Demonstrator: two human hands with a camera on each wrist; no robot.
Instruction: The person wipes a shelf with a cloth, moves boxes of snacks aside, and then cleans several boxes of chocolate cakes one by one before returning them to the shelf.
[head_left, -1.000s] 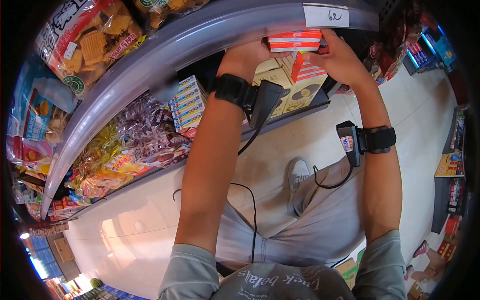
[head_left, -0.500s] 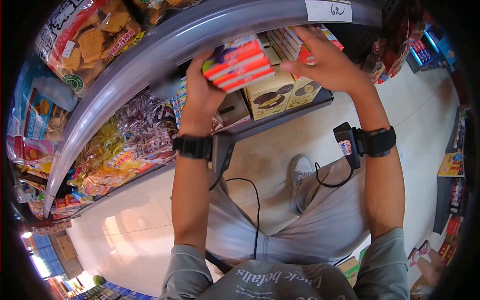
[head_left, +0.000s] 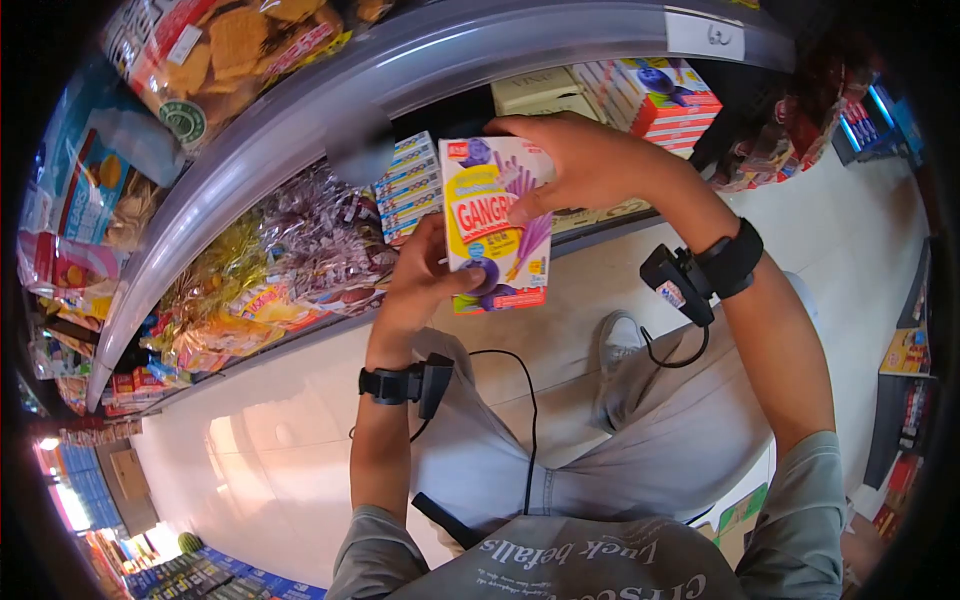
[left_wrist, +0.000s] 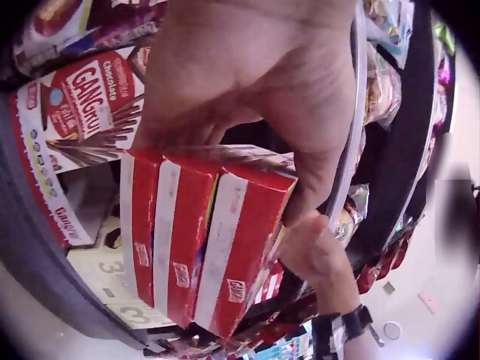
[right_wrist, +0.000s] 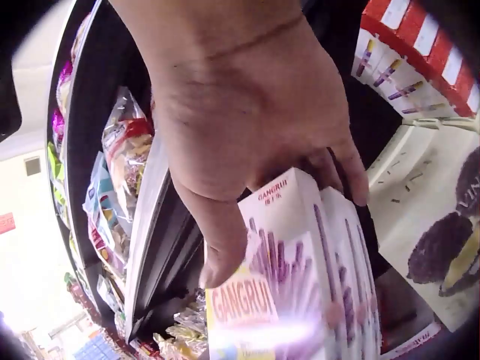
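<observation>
A small stack of white, yellow and purple GANGRUI boxes (head_left: 495, 235) is held between both hands in front of the shelf. My left hand (head_left: 420, 285) grips the lower left side, thumb on the front face. The right hand (head_left: 580, 165) grips the upper right part with its thumb across the front. In the left wrist view, the red-and-white ends of several boxes (left_wrist: 236, 247) show below the left hand (left_wrist: 255, 82). In the right wrist view, the right hand (right_wrist: 247, 127) spans the top of the boxes (right_wrist: 300, 270).
More of these boxes (head_left: 665, 100) stand stacked on the shelf at the right, beside cream boxes (head_left: 530, 95). Striped small boxes (head_left: 405, 185) and bagged sweets (head_left: 290, 250) lie to the left. The curved shelf edge (head_left: 240, 130) with a 62 tag (head_left: 705, 37) passes above.
The left hand has brought the boxes lower and turned their printed front into view. The right hand has left the shelf stack, moved left and taken hold of them too.
</observation>
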